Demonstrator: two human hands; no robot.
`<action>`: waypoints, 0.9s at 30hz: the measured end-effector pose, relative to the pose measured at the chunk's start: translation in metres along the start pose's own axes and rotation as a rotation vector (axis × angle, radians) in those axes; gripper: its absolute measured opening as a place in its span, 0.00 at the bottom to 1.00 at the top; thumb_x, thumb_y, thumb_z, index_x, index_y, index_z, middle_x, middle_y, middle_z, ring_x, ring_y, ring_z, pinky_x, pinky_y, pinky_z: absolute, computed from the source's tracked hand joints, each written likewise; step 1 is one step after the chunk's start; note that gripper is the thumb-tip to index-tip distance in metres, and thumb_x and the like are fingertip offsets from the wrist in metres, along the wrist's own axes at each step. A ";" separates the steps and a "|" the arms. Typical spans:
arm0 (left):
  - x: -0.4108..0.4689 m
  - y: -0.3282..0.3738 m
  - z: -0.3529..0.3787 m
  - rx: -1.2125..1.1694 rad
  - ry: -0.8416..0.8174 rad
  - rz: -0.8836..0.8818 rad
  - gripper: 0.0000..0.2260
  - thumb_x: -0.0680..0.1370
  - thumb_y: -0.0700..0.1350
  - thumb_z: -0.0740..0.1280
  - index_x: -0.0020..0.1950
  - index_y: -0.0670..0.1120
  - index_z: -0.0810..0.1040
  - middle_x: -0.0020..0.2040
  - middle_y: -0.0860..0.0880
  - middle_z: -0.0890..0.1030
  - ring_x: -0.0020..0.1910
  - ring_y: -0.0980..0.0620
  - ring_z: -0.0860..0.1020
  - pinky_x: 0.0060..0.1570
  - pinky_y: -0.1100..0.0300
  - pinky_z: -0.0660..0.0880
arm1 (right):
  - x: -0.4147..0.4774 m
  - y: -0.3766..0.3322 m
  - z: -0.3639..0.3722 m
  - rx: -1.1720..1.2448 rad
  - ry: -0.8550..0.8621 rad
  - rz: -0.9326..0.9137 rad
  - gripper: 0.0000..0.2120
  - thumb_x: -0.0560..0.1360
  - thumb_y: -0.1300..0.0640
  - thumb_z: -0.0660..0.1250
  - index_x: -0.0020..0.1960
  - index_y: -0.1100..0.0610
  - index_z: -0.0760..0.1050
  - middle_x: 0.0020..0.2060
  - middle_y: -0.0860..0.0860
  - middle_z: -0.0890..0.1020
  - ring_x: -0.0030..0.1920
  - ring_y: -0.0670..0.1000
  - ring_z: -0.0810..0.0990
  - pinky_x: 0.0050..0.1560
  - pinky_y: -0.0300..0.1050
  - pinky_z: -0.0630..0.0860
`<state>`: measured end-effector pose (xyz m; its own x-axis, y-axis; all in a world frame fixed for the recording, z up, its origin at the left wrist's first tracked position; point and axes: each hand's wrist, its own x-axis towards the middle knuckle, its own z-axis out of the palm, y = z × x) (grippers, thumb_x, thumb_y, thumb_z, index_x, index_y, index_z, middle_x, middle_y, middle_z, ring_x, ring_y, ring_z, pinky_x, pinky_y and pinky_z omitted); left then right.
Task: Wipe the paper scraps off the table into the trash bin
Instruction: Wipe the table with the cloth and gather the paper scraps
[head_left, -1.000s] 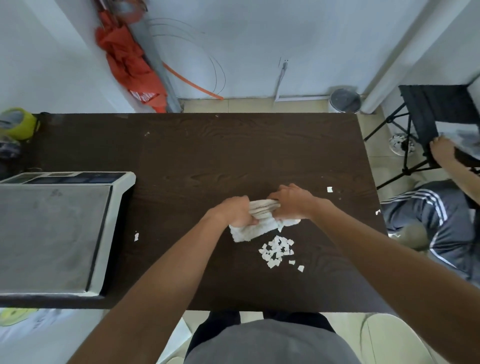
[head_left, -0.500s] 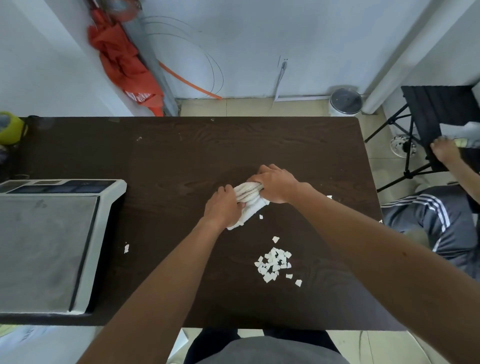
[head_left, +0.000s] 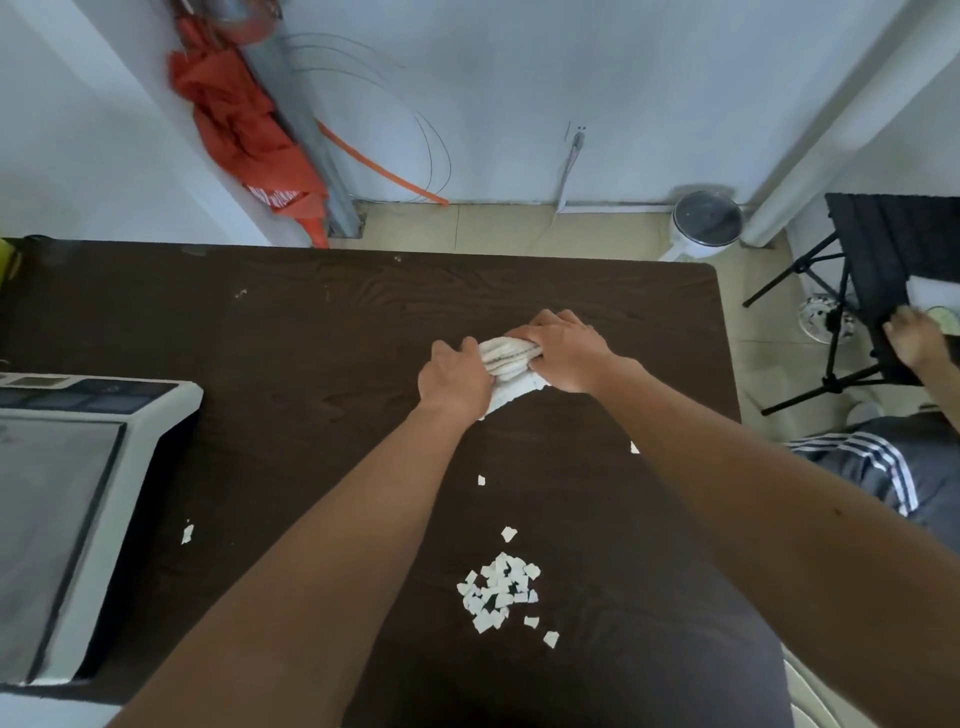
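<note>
Paper scraps (head_left: 500, 591): small white squares, piled, few strays.

One head-worn wide-angle view, looking steeply down and forward over the dark table (head_left: 311, 332), close above both forearms.

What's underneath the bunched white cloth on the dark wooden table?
Only the dark wooden table shows around the bunched white cloth, which the left hand and right hand grip. Whether scraps lie beneath is hidden; the white paper scrap pile lies apart.
</note>
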<state>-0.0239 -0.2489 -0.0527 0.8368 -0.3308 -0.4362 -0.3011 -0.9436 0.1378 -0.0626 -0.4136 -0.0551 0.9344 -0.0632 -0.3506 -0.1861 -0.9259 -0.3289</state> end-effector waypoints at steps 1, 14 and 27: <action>0.005 0.008 -0.001 -0.001 -0.006 -0.004 0.21 0.82 0.55 0.63 0.70 0.46 0.65 0.62 0.39 0.70 0.55 0.42 0.77 0.46 0.54 0.67 | 0.003 0.007 -0.005 -0.004 -0.002 -0.002 0.26 0.77 0.58 0.61 0.72 0.40 0.68 0.66 0.48 0.71 0.68 0.55 0.65 0.63 0.56 0.66; 0.067 0.102 -0.007 0.111 0.099 0.033 0.24 0.83 0.53 0.61 0.74 0.44 0.62 0.64 0.36 0.71 0.59 0.41 0.75 0.47 0.54 0.67 | 0.040 0.104 -0.039 0.211 0.072 0.069 0.30 0.74 0.66 0.60 0.70 0.41 0.70 0.66 0.50 0.71 0.69 0.56 0.63 0.66 0.56 0.65; 0.091 0.181 -0.001 0.196 0.075 0.321 0.32 0.76 0.37 0.68 0.76 0.48 0.58 0.70 0.38 0.60 0.61 0.35 0.74 0.50 0.51 0.74 | 0.002 0.183 -0.029 0.393 0.437 0.267 0.25 0.75 0.64 0.64 0.70 0.47 0.73 0.66 0.53 0.73 0.67 0.57 0.68 0.72 0.50 0.62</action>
<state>-0.0018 -0.4501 -0.0669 0.7146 -0.6162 -0.3310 -0.6290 -0.7731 0.0814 -0.0862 -0.5934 -0.0907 0.8626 -0.4954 -0.1022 -0.4491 -0.6569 -0.6056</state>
